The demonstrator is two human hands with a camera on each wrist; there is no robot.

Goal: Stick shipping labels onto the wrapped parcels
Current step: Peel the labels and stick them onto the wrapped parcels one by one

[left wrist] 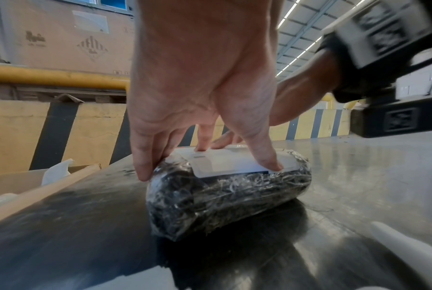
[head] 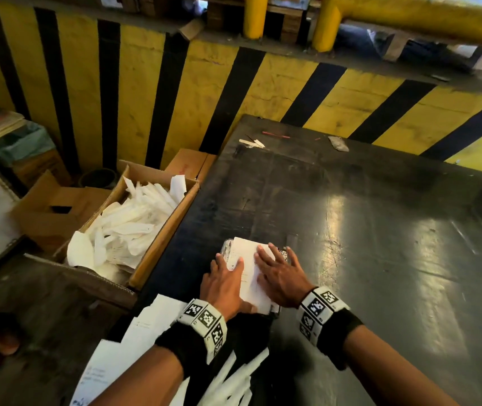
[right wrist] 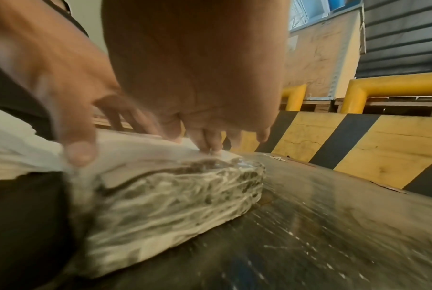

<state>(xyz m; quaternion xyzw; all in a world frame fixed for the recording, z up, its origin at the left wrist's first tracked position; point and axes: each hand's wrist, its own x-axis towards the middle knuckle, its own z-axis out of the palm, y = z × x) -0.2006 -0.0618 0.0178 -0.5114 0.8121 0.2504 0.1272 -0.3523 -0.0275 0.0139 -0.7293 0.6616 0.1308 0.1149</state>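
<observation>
A dark parcel (left wrist: 224,194) wrapped in clear film lies on the black table (head: 351,230) near its front left edge. A white shipping label (head: 247,268) covers its top face. My left hand (head: 225,281) lies flat on the label's left side, fingers straight; its thumb and fingers press the label (left wrist: 234,162) down. My right hand (head: 280,273) lies flat on the label's right side, fingers spread. In the right wrist view the parcel (right wrist: 175,198) is blurred under the right hand's fingertips (right wrist: 209,145).
An open cardboard box (head: 163,230) full of white backing strips stands left of the table. Loose white sheets (head: 134,344) lie below my left forearm. Scraps (head: 253,142) lie at the table's far edge. A yellow-and-black striped wall (head: 263,92) runs behind.
</observation>
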